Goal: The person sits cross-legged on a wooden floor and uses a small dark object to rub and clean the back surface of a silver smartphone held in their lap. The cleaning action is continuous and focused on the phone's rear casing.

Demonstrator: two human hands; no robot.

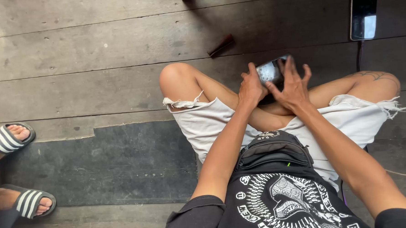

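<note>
Glossy and rounded at its corners, a small phone (270, 71) sits between the two hands above the crossed legs, its screen catching pale light. The left hand (251, 88) curls its fingers (252, 71) around the phone's near-left edge, closed on it. The right hand (294, 86) is spread wide, its fingers (286, 67) fanned and straight, their tips lying over the right part of the phone; whether they grip it or only rest on it I cannot tell.

Below the hands, both forearms run down to short black sleeves. A black fabric waist bag (273, 152), smooth with a curved zip line, lies across the lap over a black shirt (284, 204) printed with a white circular emblem. Pale, soft shorts (203, 123) with frayed, ragged hems cover the thighs, and the right shin bears a dark tattoo (375, 76).

Rough grey floor planks (72, 51) with long grain lines stretch to the far side, and a darker, matte rectangular patch (105, 164) lies at near left. A second, flat rectangular phone (363, 15) rests far right with a dark cable (359, 54) leading from it. A small reddish-brown stick-like piece (221, 45) lies on the far planks. At the left edge, another person's feet wear striped rubbery slides (10, 138).
</note>
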